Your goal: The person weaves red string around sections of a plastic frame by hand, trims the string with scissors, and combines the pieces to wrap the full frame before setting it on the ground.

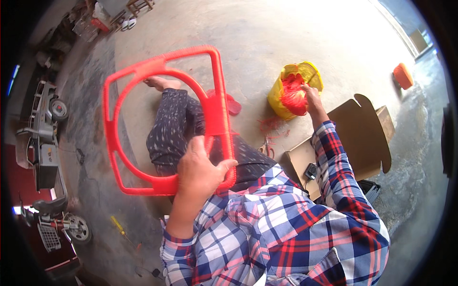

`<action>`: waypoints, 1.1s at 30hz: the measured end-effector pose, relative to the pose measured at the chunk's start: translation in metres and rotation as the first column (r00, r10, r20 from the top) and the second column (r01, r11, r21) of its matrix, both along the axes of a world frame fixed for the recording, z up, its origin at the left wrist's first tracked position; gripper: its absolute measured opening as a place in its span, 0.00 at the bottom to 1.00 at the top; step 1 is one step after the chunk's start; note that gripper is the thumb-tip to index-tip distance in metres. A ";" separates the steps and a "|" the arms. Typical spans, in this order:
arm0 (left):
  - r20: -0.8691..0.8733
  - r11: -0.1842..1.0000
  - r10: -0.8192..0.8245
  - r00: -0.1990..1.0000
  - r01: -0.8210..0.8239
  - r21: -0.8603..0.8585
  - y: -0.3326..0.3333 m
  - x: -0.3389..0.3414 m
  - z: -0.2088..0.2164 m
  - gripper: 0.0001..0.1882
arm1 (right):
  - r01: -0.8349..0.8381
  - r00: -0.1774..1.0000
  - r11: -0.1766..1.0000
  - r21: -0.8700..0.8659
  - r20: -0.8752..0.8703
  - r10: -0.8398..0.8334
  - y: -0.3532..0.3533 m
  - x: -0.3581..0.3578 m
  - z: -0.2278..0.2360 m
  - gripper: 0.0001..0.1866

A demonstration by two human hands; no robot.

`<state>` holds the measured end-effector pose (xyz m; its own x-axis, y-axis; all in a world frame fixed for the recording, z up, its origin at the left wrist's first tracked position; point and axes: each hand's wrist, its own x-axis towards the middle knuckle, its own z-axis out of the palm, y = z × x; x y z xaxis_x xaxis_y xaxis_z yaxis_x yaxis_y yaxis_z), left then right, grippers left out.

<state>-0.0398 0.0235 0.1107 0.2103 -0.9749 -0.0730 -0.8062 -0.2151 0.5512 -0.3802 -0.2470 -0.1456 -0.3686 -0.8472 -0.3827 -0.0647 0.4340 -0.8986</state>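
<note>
My left hand [200,169] grips the lower right side of a red square frame [112,131]. Rows of small teeth or fringe run along the frame's outer edges, and a large ring fills its middle. My right arm stretches forward to a yellow bucket [275,95] on the floor. At its rim, my right hand [312,99] has its fingers closed on a bundle of shiny red strands [292,95] that bulges over the near side. The fingertips are partly hidden in the red. Below the bucket lie loose red strands [274,126] and scissors [267,148].
An open cardboard box [360,128] stands by my right arm, with a small black device [311,171] in it. A red stool [403,76] is far right. A yellow-handled tool [117,225] lies at left, near a wheeled vehicle [47,157]. A red slipper [233,105] lies beyond my leg.
</note>
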 end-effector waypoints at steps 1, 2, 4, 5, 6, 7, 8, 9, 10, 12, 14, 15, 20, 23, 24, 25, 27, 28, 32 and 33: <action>-0.003 0.993 -0.009 1.000 0.010 0.120 0.000 -0.002 -0.004 0.37 | 0.012 0.991 0.994 -0.113 -0.129 -0.027 -0.008 -0.020 -0.027 0.26; 0.020 0.986 0.030 0.999 -0.033 0.161 0.009 0.002 -0.015 0.37 | -0.063 0.943 0.982 -0.180 -0.333 0.000 0.001 0.014 -0.016 0.25; 0.018 0.972 0.062 0.998 -0.065 0.228 0.017 0.004 -0.031 0.38 | -0.211 0.975 0.950 -0.228 -0.122 0.187 0.033 0.056 0.022 0.22; 0.022 0.968 0.069 0.997 -0.072 0.239 0.020 0.005 -0.038 0.38 | -0.302 0.938 0.901 -0.310 0.073 0.339 0.050 0.073 0.044 0.19; 0.000 0.967 0.087 0.996 -0.085 0.241 0.021 0.005 -0.044 0.38 | -0.355 0.923 0.908 -0.222 0.069 0.378 0.067 0.091 0.070 0.16; -0.024 0.966 0.097 0.995 -0.089 0.242 0.023 0.004 -0.049 0.38 | -0.395 0.909 0.856 -0.333 -0.010 0.416 0.077 0.104 0.071 0.14; -0.030 0.970 0.112 0.993 -0.103 0.220 0.025 0.003 -0.053 0.37 | -0.471 0.877 0.809 -0.352 -0.086 0.473 0.089 0.119 0.077 0.13; -0.023 0.967 0.116 0.993 -0.107 0.232 0.028 0.002 -0.055 0.37 | -0.545 0.835 0.754 -0.366 -0.162 0.526 0.100 0.133 0.086 0.13; -0.022 0.970 0.133 0.991 -0.126 0.210 0.031 0.000 -0.057 0.36 | -0.636 0.754 0.715 -0.290 -0.038 0.656 0.113 0.145 0.106 0.13; -0.039 0.976 0.157 0.987 -0.149 0.159 0.034 -0.003 -0.058 0.35 | -0.783 0.537 0.571 -0.246 0.194 0.821 0.137 0.162 0.122 0.14; -0.069 0.968 0.175 0.982 -0.158 0.197 0.034 -0.004 -0.053 0.35 | -0.833 0.351 0.490 -0.257 0.439 0.827 0.157 0.178 0.127 0.15; -0.098 0.958 0.200 0.975 -0.173 0.228 0.035 -0.003 -0.052 0.35 | -0.836 0.288 0.496 -0.237 0.580 0.762 0.166 0.185 0.130 0.16; -0.082 0.973 0.215 0.973 -0.206 0.103 0.046 -0.006 -0.062 0.36 | -0.854 0.298 0.495 -0.159 0.630 0.717 0.182 0.207 0.133 0.09; -0.145 0.936 0.271 0.952 -0.226 0.268 0.042 -0.005 -0.050 0.34 | -0.851 0.279 0.482 -0.209 0.598 0.751 0.183 0.207 0.131 0.07; -0.180 0.933 0.278 0.944 -0.221 0.284 0.043 -0.004 -0.049 0.34 | -0.839 0.259 0.485 -0.247 0.602 0.755 0.184 0.206 0.130 0.08; -0.214 0.930 0.284 0.935 -0.214 0.299 0.044 -0.004 -0.049 0.34 | -0.825 0.240 0.488 -0.286 0.605 0.760 0.184 0.205 0.129 0.08; -0.223 0.944 0.268 0.937 -0.209 0.255 0.050 -0.004 -0.052 0.34 | -0.834 0.206 0.469 -0.291 0.624 0.754 0.181 0.205 0.130 0.08; -0.232 0.956 0.251 0.940 -0.204 0.209 0.052 -0.004 -0.053 0.34 | -0.843 0.172 0.449 -0.296 0.642 0.747 0.179 0.206 0.131 0.07; -0.243 0.956 0.239 0.940 -0.184 0.229 0.056 -0.006 -0.051 0.34 | -0.775 0.353 0.566 -0.282 0.550 0.757 0.158 0.215 0.146 0.07; -0.256 0.957 0.239 0.937 -0.183 0.226 0.056 -0.007 -0.050 0.34 | -0.773 0.356 0.569 -0.281 0.551 0.755 0.156 0.217 0.145 0.07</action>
<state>-0.0471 0.0794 0.0607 0.3531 -0.8704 -0.3430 -0.5512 -0.4898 0.6755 -0.1636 -0.0914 -0.0004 0.7247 -0.6358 -0.2656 0.1139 0.4907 -0.8639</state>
